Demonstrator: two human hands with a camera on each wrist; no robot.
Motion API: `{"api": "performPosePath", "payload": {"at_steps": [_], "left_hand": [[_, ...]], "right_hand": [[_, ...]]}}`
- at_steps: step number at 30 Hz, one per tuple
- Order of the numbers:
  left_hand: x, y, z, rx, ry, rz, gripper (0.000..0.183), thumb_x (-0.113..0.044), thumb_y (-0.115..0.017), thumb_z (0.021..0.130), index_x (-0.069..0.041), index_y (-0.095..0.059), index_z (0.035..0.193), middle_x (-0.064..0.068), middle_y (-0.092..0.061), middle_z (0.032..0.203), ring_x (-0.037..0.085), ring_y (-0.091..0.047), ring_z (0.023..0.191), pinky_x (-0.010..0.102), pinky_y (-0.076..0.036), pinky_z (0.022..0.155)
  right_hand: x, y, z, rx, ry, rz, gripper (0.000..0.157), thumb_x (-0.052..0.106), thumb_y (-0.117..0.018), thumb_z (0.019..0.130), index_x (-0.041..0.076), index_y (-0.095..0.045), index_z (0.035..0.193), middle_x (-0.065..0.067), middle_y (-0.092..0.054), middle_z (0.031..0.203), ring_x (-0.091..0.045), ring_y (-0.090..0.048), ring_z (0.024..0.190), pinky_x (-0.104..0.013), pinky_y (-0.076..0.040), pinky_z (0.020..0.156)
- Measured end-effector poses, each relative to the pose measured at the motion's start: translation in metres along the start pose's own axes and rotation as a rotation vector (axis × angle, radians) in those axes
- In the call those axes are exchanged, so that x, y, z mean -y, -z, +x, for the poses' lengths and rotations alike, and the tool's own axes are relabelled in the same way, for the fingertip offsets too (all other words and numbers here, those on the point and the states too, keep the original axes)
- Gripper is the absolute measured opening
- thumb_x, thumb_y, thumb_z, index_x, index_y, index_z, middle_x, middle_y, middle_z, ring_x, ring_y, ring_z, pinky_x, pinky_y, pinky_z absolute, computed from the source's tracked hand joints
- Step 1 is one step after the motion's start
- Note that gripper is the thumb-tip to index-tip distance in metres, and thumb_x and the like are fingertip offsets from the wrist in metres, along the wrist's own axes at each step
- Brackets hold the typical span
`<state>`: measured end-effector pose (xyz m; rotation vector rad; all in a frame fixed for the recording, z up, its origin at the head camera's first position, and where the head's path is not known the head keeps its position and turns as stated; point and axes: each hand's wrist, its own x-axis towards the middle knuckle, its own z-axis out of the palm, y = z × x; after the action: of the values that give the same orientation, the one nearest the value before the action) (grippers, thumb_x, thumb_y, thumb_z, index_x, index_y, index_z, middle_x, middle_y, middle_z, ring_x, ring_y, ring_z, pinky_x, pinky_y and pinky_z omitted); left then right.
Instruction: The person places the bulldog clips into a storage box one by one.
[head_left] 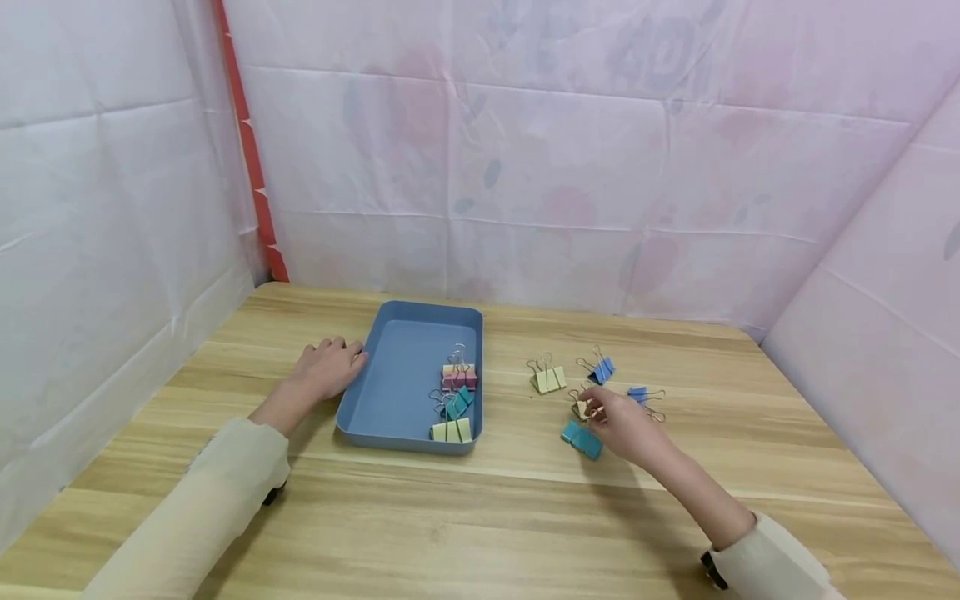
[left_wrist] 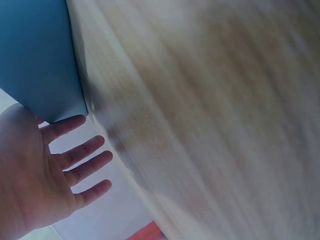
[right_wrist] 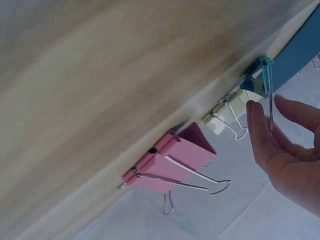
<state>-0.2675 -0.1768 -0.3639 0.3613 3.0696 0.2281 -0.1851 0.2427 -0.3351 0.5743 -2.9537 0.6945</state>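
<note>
A sleeve (head_left: 198,496) lies nearest; left hand (head_left: 324,372) relaxed left of the tray (head_left: 408,375), right hand (head_left: 624,423) at a clip (head_left: 578,409), grip unclear: probably light, stiff, best pinched by its handles.

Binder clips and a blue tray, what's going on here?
A person's right hand is at a yellow clip on the table; whether it grips it is unclear. Their left hand is at the left edge of the blue tray. Inside, along the right, sit a pink clip, a teal clip and another yellow clip. Two blue clips, another teal clip and a farther yellow clip lie outside.
</note>
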Motion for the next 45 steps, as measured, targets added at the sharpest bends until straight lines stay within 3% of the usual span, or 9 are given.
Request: {"api": "performPosePath", "payload": {"at_steps": [5, 9, 14, 18, 22, 26, 31, 45], "left_hand": [[-0.001, 0.0, -0.001, 0.001, 0.004, -0.007, 0.051, -0.032, -0.027, 0.099, 0.0, -0.041, 0.136, 0.029, -0.038, 0.133, 0.046, -0.033, 0.121, 0.061, -0.025, 0.093], [-0.001, 0.0, -0.001, -0.007, 0.004, -0.003, 0.051, -0.032, -0.027, 0.099, 0.0, -0.041, 0.136, 0.029, -0.038, 0.133, 0.046, -0.034, 0.121, 0.061, -0.026, 0.093], [-0.001, 0.001, -0.001, 0.002, 0.009, -0.006, 0.051, -0.032, -0.027, 0.099, 0.0, -0.041, 0.136, 0.029, -0.038, 0.133, 0.046, -0.033, 0.121, 0.061, -0.025, 0.093], [-0.001, 0.001, -0.001, 0.006, 0.01, -0.013, 0.052, -0.033, -0.027, 0.099, 0.0, -0.041, 0.137, 0.028, -0.038, 0.134, 0.046, -0.033, 0.121, 0.061, -0.025, 0.094], [-0.002, 0.002, -0.001, 0.003, 0.011, -0.021, 0.051, -0.032, -0.027, 0.099, 0.0, -0.041, 0.137, 0.028, -0.038, 0.134, 0.046, -0.033, 0.122, 0.061, -0.026, 0.094], [-0.002, 0.003, -0.002, 0.004, 0.012, -0.023, 0.051, -0.032, -0.028, 0.099, 0.0, -0.04, 0.137, 0.028, -0.038, 0.134, 0.045, -0.033, 0.122, 0.061, -0.026, 0.093], [-0.002, 0.003, -0.001, 0.009, 0.011, -0.022, 0.051, -0.032, -0.028, 0.099, 0.0, -0.04, 0.137, 0.028, -0.037, 0.134, 0.046, -0.032, 0.122, 0.061, -0.026, 0.094], [-0.001, 0.002, 0.0, 0.005, 0.005, -0.016, 0.051, -0.032, -0.027, 0.099, 0.0, -0.041, 0.136, 0.029, -0.038, 0.133, 0.046, -0.033, 0.121, 0.061, -0.026, 0.093]], "right_hand": [[-0.003, -0.001, -0.011, 0.02, -0.146, 0.028, 0.036, 0.006, -0.067, 0.081, -0.01, -0.051, 0.11, -0.005, -0.063, 0.083, -0.024, -0.062, 0.079, -0.036, -0.05, 0.066], [-0.007, -0.002, -0.016, 0.043, -0.175, -0.003, 0.033, 0.013, -0.07, 0.08, -0.007, -0.055, 0.102, -0.001, -0.062, 0.08, -0.02, -0.06, 0.074, -0.037, -0.048, 0.064], [-0.011, -0.009, -0.018, 0.027, -0.149, -0.023, 0.025, 0.019, -0.073, 0.078, 0.001, -0.062, 0.091, 0.002, -0.062, 0.079, -0.017, -0.06, 0.073, -0.04, -0.044, 0.067], [-0.012, -0.014, -0.017, 0.0, -0.121, 0.035, 0.022, 0.015, -0.073, 0.077, 0.0, -0.063, 0.09, 0.001, -0.061, 0.077, -0.015, -0.058, 0.072, -0.033, -0.046, 0.064], [-0.009, -0.015, -0.016, -0.003, -0.149, 0.058, 0.02, 0.015, -0.073, 0.078, 0.002, -0.064, 0.091, 0.003, -0.059, 0.076, -0.012, -0.055, 0.07, -0.029, -0.044, 0.06], [-0.008, -0.016, -0.014, -0.009, -0.167, 0.065, 0.016, 0.013, -0.072, 0.078, 0.005, -0.066, 0.09, 0.002, -0.061, 0.079, -0.015, -0.058, 0.075, -0.032, -0.045, 0.064], [-0.007, -0.018, -0.013, -0.017, -0.133, 0.091, 0.01, 0.007, -0.071, 0.078, 0.006, -0.067, 0.087, -0.002, -0.064, 0.085, -0.021, -0.062, 0.081, -0.036, -0.049, 0.069], [-0.002, -0.012, -0.013, -0.043, -0.054, 0.13, 0.009, 0.002, -0.071, 0.076, 0.008, -0.066, 0.079, 0.001, -0.063, 0.08, -0.022, -0.061, 0.08, -0.035, -0.047, 0.066]]}}
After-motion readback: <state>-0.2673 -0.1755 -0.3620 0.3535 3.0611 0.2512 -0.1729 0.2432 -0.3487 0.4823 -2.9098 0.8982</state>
